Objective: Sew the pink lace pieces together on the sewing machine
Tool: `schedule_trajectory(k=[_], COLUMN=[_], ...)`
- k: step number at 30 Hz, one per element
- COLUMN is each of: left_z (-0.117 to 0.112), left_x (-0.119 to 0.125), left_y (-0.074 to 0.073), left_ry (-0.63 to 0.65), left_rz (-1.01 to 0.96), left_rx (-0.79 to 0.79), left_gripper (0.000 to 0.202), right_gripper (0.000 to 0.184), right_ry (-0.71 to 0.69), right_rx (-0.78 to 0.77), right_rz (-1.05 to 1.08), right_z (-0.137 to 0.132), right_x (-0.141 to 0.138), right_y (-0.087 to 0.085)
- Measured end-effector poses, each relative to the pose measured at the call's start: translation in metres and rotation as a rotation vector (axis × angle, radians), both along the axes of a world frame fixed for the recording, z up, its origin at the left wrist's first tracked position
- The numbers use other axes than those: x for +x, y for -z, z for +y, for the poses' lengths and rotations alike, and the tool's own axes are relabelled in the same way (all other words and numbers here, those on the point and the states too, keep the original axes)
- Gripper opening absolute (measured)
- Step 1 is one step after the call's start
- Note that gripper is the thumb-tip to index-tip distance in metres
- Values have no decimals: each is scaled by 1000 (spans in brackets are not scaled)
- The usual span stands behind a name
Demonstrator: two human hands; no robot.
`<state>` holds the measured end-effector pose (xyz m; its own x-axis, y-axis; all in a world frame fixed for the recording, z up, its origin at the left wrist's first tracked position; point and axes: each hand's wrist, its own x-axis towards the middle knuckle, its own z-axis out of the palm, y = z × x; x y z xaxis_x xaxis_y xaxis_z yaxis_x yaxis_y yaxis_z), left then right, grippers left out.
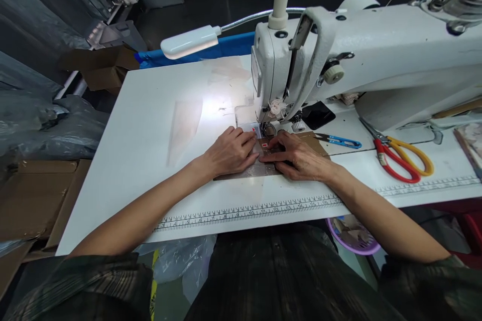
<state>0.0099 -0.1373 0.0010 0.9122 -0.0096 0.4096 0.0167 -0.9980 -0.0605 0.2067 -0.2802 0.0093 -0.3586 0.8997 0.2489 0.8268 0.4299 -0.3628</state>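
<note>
A brown piece of fabric (244, 173) lies on the white sewing table (150, 125), just in front of the needle of the white sewing machine (339, 60). My left hand (230, 152) rests flat on the fabric's left part, fingers stretched toward the presser foot (268, 130). Pressing on the fabric's right part is my right hand (297, 157), fingers extended leftward and almost meeting the left hand's fingertips. A small red-and-white label (264, 145) shows between the two hands on the fabric.
Blue thread snips (341, 141) and red-and-yellow scissors (401, 158) lie right of the hands. A gooseneck lamp (190, 41) lights the table. A printed ruler (256, 209) runs along the front edge. Cardboard boxes (33, 200) stand at left, a purple basket (354, 235) below.
</note>
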Motion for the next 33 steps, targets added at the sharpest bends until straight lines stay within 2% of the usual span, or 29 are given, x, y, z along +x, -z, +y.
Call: schedule_trajectory(k=[5, 15, 33], left_z=[11, 20, 17], left_x=[14, 7, 10], left_y=[0, 7, 11], left_ry=[5, 17, 5], left_rz=[50, 16, -10], left_rx=[36, -176, -80], left_gripper=[38, 44, 44], right_gripper=[35, 34, 36], right_ry=[50, 99, 106], right_rx=[39, 37, 23], right_rz=[77, 81, 116], right_z=[1, 2, 2], right_x=[1, 3, 4], right_y=[2, 4, 5])
